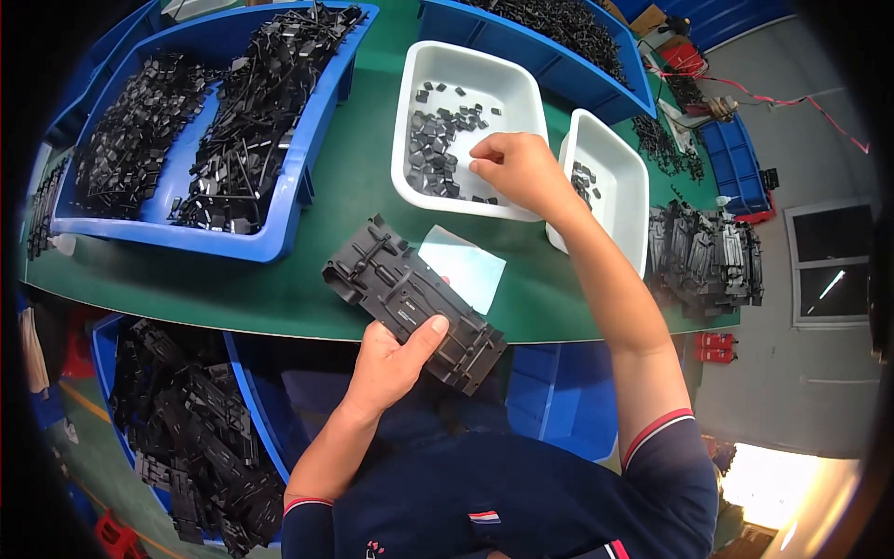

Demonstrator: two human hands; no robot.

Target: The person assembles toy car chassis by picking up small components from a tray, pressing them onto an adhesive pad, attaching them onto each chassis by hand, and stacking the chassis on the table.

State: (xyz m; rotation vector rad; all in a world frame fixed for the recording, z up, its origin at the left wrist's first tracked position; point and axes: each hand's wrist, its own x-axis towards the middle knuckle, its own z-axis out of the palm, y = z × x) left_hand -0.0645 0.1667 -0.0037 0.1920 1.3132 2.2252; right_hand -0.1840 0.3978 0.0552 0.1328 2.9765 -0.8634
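My left hand (391,363) grips a long black moulded plastic part (396,279) over the near edge of the table, thumb on top. The part lies at a slant, with ribs and raised shapes on its upper face. Over a white tub (402,154) my right hand (523,172) is held with thumb and fingertips pinched together. Whatever may be between those fingertips is too small or hidden to make out. Small black pieces (433,149) lie mostly along the tub's left side. A pale sheet (463,265) rests on the table just beyond the plastic part.
A second white tub (626,177) with a few black pieces stands under my right forearm. Blue bins (275,244) of black parts sit at the left and far side. Similar moulded parts (703,247) are stacked at right; another filled blue bin (247,391) stands below the green table (177,289).
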